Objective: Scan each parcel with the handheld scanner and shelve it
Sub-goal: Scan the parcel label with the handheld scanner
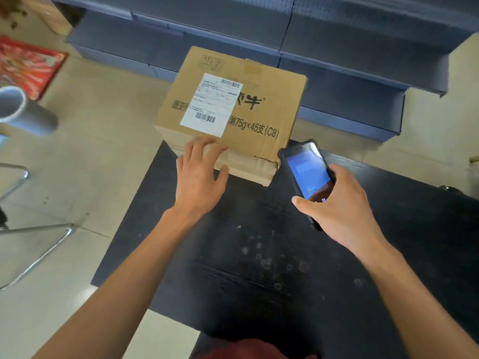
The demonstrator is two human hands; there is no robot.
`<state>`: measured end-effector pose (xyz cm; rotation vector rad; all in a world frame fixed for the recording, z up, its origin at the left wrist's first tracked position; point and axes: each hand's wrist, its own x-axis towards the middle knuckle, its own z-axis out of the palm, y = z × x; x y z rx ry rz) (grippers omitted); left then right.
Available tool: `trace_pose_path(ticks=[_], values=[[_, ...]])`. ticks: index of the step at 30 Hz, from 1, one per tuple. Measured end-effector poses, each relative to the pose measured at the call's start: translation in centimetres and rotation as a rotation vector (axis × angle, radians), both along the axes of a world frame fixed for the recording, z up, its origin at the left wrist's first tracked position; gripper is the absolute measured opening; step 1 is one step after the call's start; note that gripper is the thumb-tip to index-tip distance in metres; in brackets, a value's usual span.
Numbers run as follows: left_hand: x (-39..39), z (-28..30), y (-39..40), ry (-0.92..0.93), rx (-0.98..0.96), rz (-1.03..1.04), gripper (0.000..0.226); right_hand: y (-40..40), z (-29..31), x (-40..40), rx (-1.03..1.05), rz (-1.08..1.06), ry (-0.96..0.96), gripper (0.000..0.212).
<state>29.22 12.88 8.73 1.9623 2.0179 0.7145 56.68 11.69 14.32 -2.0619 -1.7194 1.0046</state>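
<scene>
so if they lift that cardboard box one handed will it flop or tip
The cardboard box probably stays stiff: its edges look square. It is wide beside the left hand touching its near edge, so one hand may let it tilt. The right hand holds the scanner.

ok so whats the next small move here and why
Probably tilt the scanner in the right hand toward the label on the box. Its barcodes face up unobstructed, the left hand rests on the box's near edge, and the scanner sits beside the box.
</scene>
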Motion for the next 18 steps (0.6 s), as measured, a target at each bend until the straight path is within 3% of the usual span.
trace_pose_path(ticks=[9,18], values=[[-8.2,-2.4,3.4,0.111,-0.050,0.118,0.056,3.5,1.8,-7.3,0.037,0.174,-0.120,0.061],[-8.2,-2.7,2.6,0.130,-0.031,0.082,0.062,3.3,1.9,-11.0,0.035,0.223,-0.175,0.053]])
